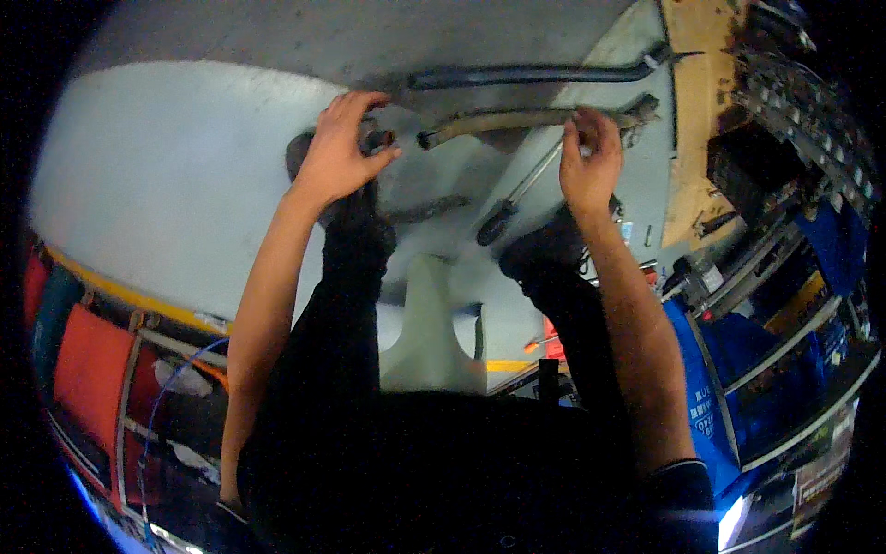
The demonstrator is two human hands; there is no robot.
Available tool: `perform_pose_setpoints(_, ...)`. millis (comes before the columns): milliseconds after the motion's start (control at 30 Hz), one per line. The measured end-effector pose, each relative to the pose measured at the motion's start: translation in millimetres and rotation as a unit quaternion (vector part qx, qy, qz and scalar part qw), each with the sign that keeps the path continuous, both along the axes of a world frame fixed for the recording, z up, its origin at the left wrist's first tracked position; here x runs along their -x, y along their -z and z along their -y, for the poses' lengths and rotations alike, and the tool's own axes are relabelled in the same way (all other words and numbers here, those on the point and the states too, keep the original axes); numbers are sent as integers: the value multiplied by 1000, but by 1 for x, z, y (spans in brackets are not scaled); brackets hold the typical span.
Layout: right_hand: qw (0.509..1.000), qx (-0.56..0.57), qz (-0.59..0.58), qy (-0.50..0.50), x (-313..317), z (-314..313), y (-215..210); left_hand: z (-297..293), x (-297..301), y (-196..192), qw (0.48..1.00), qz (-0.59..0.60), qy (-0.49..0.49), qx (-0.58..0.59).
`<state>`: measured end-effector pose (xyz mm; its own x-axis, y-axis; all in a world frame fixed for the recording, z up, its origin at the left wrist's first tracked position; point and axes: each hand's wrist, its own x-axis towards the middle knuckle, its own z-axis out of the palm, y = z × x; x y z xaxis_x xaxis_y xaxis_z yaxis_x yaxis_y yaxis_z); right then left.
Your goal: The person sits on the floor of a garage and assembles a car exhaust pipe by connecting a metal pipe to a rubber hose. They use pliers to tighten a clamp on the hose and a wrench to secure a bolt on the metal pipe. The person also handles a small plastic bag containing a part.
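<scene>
My left hand (pixel 341 152) is at the left over my dark shoe, its thumb and fingers spread in a wide curve. A short, brownish tube-like end (pixel 382 139) shows between thumb and fingers; I cannot tell whether the hand touches it. To the right, my right hand (pixel 593 159) hovers at a worn tan hose (pixel 503 120), fingers loosely bent, with a gap to the thumb. Whether it touches the hose is unclear. Beyond that lies a longer black hose (pixel 535 76). A screwdriver (pixel 498 222) with a black handle rests between my feet, its shaft pointing toward my right hand.
A pale stool-like piece (pixel 426 323) stands between my legs. Cardboard (pixel 688 120) with dark metal parts borders the right side. Blue bins (pixel 706 397) are at lower right. A red panel (pixel 92 369) on a metal frame and a blue cable (pixel 161 406) are at left.
</scene>
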<state>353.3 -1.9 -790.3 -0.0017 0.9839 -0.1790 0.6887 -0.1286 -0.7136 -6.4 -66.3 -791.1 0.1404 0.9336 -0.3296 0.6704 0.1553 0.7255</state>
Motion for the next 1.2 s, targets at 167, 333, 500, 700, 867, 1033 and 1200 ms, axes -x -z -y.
perform_pose_setpoints(167,986,57,118,102,-110,43,4,-11,-6,-19,1000,15,-25,3)
perform_pose_setpoints(333,943,165,251,144,-224,37,-7,-4,2,-19,999,9,-35,11)
perform_pose_setpoints(500,893,408,185,43,-324,42,-41,-4,0,-16,999,6,-36,24)
perform_pose_setpoints(700,911,330,239,-68,-321,85,-54,0,-4,-22,997,-28,-5,69)
perform_pose_setpoints(867,924,264,250,-121,-329,146,13,-1,-2,-14,999,-45,23,14)
perform_pose_setpoints(1033,898,257,341,-110,-288,148,25,-9,-19,-35,998,-67,11,-11)
perform_pose_setpoints(1200,927,243,260,-121,-295,154,36,-22,-45,-56,996,-64,-5,-63)
